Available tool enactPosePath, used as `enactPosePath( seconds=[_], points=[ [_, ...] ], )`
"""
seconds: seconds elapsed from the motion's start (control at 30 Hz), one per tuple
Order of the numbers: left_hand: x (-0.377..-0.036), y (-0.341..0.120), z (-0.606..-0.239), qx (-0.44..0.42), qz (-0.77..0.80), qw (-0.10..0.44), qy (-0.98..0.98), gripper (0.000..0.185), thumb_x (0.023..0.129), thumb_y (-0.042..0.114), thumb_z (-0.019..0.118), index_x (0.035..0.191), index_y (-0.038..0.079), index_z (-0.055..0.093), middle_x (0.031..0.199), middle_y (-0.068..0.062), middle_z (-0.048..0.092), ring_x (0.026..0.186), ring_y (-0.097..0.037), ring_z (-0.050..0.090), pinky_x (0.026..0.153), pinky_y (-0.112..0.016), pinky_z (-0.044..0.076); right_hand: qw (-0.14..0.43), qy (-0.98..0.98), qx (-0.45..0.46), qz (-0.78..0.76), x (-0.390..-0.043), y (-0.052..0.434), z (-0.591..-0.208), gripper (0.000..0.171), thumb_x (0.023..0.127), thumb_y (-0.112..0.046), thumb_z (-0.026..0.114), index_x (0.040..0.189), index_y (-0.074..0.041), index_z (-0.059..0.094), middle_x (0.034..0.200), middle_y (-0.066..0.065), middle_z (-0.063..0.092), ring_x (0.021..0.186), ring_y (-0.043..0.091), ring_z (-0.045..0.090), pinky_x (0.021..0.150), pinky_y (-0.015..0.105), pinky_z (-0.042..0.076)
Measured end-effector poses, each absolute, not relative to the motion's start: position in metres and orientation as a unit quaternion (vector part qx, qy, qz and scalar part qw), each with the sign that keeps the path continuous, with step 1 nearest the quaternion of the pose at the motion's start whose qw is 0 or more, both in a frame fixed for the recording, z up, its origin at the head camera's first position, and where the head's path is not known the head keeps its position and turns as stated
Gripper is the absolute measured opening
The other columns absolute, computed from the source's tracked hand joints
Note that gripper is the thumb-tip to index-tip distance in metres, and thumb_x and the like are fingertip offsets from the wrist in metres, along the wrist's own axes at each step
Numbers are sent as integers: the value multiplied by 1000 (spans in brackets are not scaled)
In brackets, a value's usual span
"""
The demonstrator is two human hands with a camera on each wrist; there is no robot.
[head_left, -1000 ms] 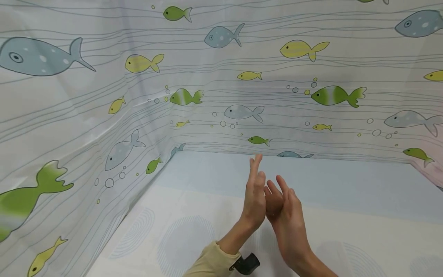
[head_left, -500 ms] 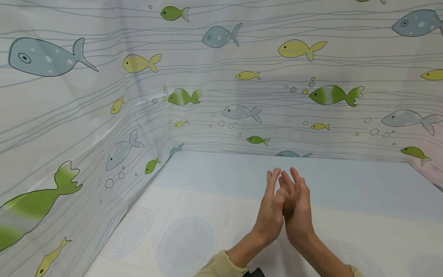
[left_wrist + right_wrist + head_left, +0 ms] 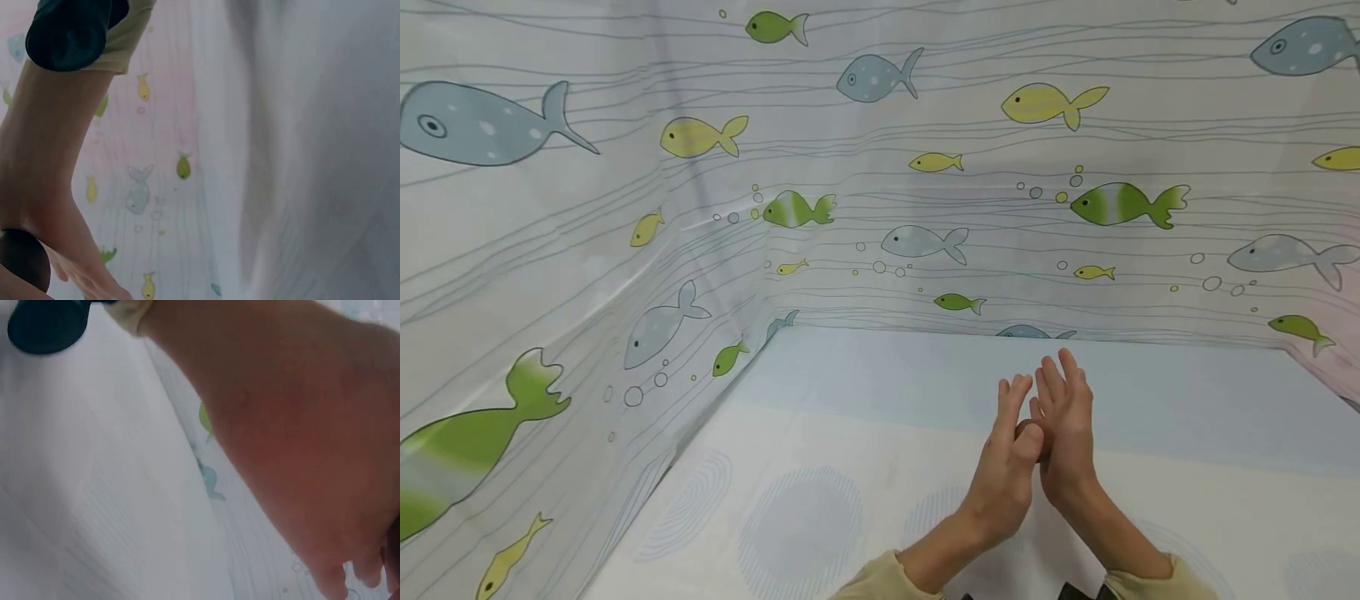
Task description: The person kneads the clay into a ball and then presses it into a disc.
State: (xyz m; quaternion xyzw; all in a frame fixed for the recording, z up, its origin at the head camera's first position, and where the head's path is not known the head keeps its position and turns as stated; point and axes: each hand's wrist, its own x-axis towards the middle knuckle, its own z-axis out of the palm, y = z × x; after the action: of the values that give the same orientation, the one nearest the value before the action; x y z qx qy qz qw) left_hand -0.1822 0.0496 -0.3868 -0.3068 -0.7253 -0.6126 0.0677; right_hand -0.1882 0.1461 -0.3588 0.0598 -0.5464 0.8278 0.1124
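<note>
The left hand (image 3: 1003, 471) and right hand (image 3: 1063, 433) pressed palm to palm, fingers straight, holding nothing, above the tabletop (image 3: 820, 467).

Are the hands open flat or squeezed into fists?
Open. The left hand and right hand press together palm to palm, fingers straight and pointing up. They hold nothing.

You will find no legible text, label, brand, number or sign: the fish-print curtain (image 3: 880, 167) and the desk (image 3: 820, 517) carry only pictures.
</note>
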Motion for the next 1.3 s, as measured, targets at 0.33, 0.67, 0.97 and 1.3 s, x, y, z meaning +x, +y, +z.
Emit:
enactPosePath(
  seconds=[0.33,0.67,0.97,1.3],
  points=[
    [-180,47,-375,-307,-612,80,-725,58,104,50,21,158,27,21,160,7,26,152,-16,1,119,-57,14,125,-591,67,794,-202,154,-372,67,104,-55,18,161,-24,1,167,-4,0,153,15,2,123,40,-1],
    [-192,39,-374,-272,-637,91,-715,57,104,46,22,157,24,23,162,12,21,152,-12,3,121,-53,10,87,-639,109,757,-191,136,-379,64,105,-53,14,161,-23,7,167,-5,5,153,19,1,123,35,7],
    [-210,26,-377,-212,-687,113,-686,60,104,47,23,156,19,28,163,5,19,152,-15,4,121,-51,4,23,-638,157,753,-170,110,-379,63,106,-50,7,161,-19,1,166,1,9,152,23,6,119,30,19],
    [-217,16,-370,-189,-676,150,-697,59,105,47,24,156,19,29,163,4,19,152,-16,2,121,-53,6,6,-636,160,755,-163,103,-381,65,106,-50,7,160,-16,-1,166,10,10,152,28,7,117,62,7]
  ],
)
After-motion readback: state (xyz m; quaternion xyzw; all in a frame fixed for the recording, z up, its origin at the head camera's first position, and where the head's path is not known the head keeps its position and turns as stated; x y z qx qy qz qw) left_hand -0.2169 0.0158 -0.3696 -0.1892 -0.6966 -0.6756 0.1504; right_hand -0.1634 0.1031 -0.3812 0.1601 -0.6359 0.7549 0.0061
